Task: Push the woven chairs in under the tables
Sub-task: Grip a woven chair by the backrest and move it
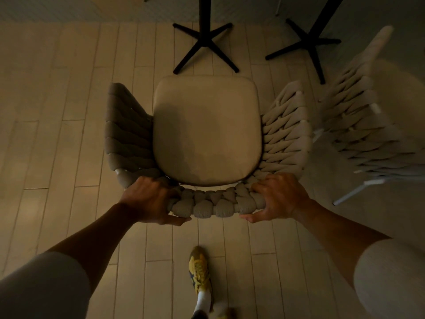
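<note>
On the pale plank floor (69, 111), left of centre, the left hand (149, 199) grips the left end of the back rail of the near woven chair (213, 203), fingers curled over the weave and thumb on the near side. The chair stands square to the person. Its seat cushion (207, 130) faces away, with the front edge just short of the feet of the first black table pedestal (204, 44). Below, one yellow shoe (200, 270) is planted behind the chair, in line with it. The right hand (279, 196) clasps the opposite end of the same rail in like fashion. Assessment: a grip at both ends of the rail is the hold that would drive the chair straight forward without it swinging. The second black pedestal (308, 46) stands further right, and the second woven chair (358, 125) sits beside it, angled and well apart from either hand. No tabletop is in view, so how far either chair is tucked cannot be told. Count: two hands, both engaged; two woven chairs; two pedestals; one cushion; one shoe.
</note>
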